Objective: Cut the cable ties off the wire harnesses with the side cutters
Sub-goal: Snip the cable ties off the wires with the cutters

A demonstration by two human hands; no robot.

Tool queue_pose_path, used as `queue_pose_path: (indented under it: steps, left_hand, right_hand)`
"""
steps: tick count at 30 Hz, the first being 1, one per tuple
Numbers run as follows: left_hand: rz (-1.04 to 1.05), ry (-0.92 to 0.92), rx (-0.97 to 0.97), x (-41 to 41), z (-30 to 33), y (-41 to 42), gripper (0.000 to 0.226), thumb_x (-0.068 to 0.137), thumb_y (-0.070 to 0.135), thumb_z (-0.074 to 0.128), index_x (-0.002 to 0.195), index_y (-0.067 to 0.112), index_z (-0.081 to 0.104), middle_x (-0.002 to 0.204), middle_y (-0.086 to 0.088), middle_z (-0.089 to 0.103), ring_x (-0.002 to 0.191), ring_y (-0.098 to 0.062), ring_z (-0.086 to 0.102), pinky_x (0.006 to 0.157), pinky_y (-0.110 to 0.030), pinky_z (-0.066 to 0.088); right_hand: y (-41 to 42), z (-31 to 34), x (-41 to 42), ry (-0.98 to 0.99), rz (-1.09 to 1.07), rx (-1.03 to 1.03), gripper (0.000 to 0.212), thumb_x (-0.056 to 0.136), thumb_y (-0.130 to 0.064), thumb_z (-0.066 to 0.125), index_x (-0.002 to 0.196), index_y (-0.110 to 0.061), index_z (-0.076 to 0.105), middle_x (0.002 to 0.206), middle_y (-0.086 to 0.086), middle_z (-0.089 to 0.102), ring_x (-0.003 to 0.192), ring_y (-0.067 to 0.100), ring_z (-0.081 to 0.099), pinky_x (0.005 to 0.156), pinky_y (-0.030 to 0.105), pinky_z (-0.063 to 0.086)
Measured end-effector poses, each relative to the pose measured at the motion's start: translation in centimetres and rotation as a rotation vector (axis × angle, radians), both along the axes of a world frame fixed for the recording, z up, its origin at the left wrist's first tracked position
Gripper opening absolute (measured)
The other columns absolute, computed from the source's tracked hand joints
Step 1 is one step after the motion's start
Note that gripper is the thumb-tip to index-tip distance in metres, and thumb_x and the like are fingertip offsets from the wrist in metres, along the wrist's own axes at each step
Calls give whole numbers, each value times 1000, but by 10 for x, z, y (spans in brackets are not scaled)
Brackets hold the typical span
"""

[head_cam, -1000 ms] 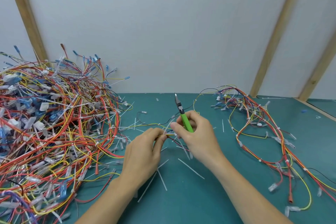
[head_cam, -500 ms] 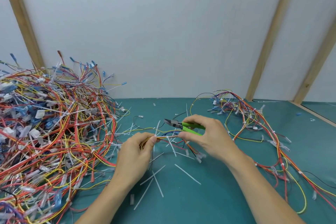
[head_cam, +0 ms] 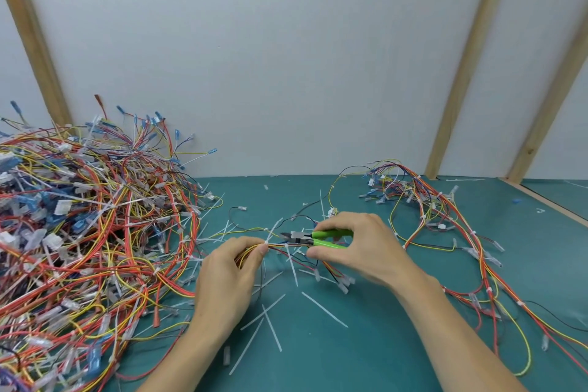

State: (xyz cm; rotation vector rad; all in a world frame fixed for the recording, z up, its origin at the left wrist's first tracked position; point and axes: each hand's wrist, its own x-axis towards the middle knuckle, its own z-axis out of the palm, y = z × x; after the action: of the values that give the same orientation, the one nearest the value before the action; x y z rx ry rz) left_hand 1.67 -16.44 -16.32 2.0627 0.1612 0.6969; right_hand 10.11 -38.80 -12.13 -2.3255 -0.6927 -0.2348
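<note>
My left hand (head_cam: 229,277) pinches a thin bundle of red, yellow and black wires (head_cam: 280,247) just above the green mat. A white cable tie (head_cam: 270,234) sticks up from the bundle next to my left fingertips. My right hand (head_cam: 359,248) grips the green-handled side cutters (head_cam: 321,237), held level with the jaws pointing left. The jaw tips lie close to the tie, just right of it. The bundle's loose ends with clear connectors (head_cam: 343,285) hang below my right hand.
A big tangled heap of wire harnesses (head_cam: 86,232) fills the left side. Another harness (head_cam: 445,223) sprawls across the right. Several cut white tie strips (head_cam: 324,309) litter the green mat (head_cam: 366,356). A white wall with wooden battens stands behind.
My right hand has swung the cutters from pointing up to lying level, jaws toward the left, and brought them to the tie on the bundle that my left hand holds.
</note>
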Motion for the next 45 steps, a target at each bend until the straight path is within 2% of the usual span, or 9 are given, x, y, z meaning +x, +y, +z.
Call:
queue_pose_path:
  steps: [3, 6, 10, 14, 19, 24, 31, 41, 45]
  left_hand:
    - [-11, 17, 33, 0, -1, -1, 6, 94, 29, 69, 92, 30, 74, 84, 17, 71, 81, -4, 65, 77, -34, 53]
    - [-13, 33, 46, 0, -1, -1, 8, 93, 30, 69, 87, 32, 73, 76, 16, 70, 74, -5, 63, 72, -34, 52]
    - [-32, 36, 53, 0, -1, 0, 9, 92, 30, 70, 84, 32, 73, 75, 21, 68, 72, -4, 61, 63, -25, 45]
    - [-49, 35, 74, 0, -2, 0, 7, 91, 30, 72, 85, 31, 76, 75, 20, 69, 74, -4, 62, 63, -19, 42]
    - [-56, 29, 92, 0, -2, 0, 8, 90, 31, 72, 84, 31, 75, 75, 17, 69, 73, -5, 62, 65, -25, 46]
    - [-41, 34, 68, 0, -2, 0, 13, 91, 33, 71, 79, 31, 73, 70, 19, 67, 65, -4, 58, 56, -19, 37]
    - [-63, 13, 30, 0, -1, 0, 11, 90, 31, 72, 81, 29, 77, 70, 18, 67, 63, -3, 56, 56, -15, 37]
    - [-101, 37, 24, 2, -3, 1, 16, 92, 33, 70, 78, 29, 76, 73, 3, 69, 71, -18, 61, 69, -41, 50]
    - [-110, 35, 22, 3, -4, 2, 16, 93, 34, 69, 78, 31, 75, 74, 1, 69, 71, -19, 61, 70, -42, 50]
  right_hand:
    - [-1, -2, 2, 11, 15, -3, 44, 63, -75, 77, 96, -46, 75, 94, -31, 70, 94, -4, 66, 88, 32, 55]
    - [0, -3, 3, 12, 28, -3, 44, 62, -77, 75, 96, -48, 73, 94, -28, 71, 95, -2, 66, 89, 34, 55]
    - [0, -3, 3, -5, 45, -31, 43, 63, -75, 75, 98, -50, 71, 95, -23, 70, 94, 0, 65, 87, 35, 54]
    - [0, -4, 3, 4, 59, -47, 53, 62, -78, 73, 102, -44, 76, 102, -21, 67, 93, 0, 64, 88, 34, 53]
    - [-1, -4, 3, 27, 71, -16, 51, 61, -80, 73, 101, -48, 73, 101, -21, 65, 94, 1, 63, 87, 36, 54]
    - [-1, -4, 2, 39, 80, 13, 49, 61, -76, 76, 100, -46, 75, 99, -20, 66, 92, 2, 64, 87, 36, 54]
    - [-1, -3, 2, 25, 67, 14, 48, 60, -77, 74, 97, -46, 75, 100, -19, 65, 93, 2, 64, 86, 37, 54]
    - [6, 1, -4, 9, 97, -3, 58, 57, -81, 69, 100, -42, 78, 100, -23, 65, 98, 3, 63, 90, 38, 53]
    - [8, 0, -5, 4, 93, 14, 55, 60, -76, 73, 101, -39, 79, 99, -21, 66, 96, 4, 64, 89, 39, 53]
